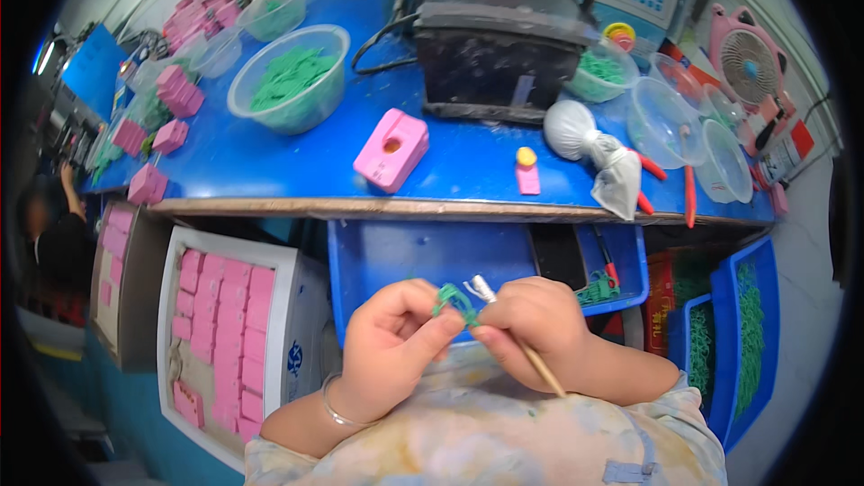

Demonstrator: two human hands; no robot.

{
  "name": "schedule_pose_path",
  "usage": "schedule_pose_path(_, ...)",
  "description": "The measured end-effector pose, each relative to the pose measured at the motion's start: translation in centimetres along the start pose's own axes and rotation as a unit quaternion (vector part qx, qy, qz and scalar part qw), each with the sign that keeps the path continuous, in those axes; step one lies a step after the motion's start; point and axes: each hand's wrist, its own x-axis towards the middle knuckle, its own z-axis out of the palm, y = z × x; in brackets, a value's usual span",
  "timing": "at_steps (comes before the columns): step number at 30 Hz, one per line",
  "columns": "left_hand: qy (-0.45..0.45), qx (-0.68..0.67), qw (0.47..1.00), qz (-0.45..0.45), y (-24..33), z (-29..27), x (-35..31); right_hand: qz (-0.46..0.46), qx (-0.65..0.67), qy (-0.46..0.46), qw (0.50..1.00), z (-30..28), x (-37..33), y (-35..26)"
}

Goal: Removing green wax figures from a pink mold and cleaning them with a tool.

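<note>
In front of my body, my left hand pinches a small green openwork piece between thumb and fingers. My right hand is closed round a thin wooden stick whose white, wrapped-looking end points up and left. The right thumb and fingertip also meet the green piece's right side. Its exact kind is too small to tell. Both hands are over the near edge of a blue tray, where more green loops lie by a red-handled tool.
On the blue bench stand a bowl of green pieces, a pink block with a hole, a small pink piece with a yellow top and a tied white bag. A box of pink blocks is left; blue bins are right.
</note>
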Motion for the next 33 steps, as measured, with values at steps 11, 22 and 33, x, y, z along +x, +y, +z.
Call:
schedule_pose_path(11,0.097,0.219,0.964,0.113,-0.9,-2.5,-0.6,0.081,-0.553,0.382,0.736,-19.9,-1.3,8.2)
schedule_pose_path(22,0.072,0.731,0.617,0.283,2.0,-2.7,4.0,-0.019,-0.336,0.196,0.921,-14.9,-1.9,6.0)
schedule_pose_path(33,0.146,0.778,0.572,0.215,2.4,-5.0,12.2,0.07,-0.277,0.242,0.927,-15.3,-6.7,5.6)
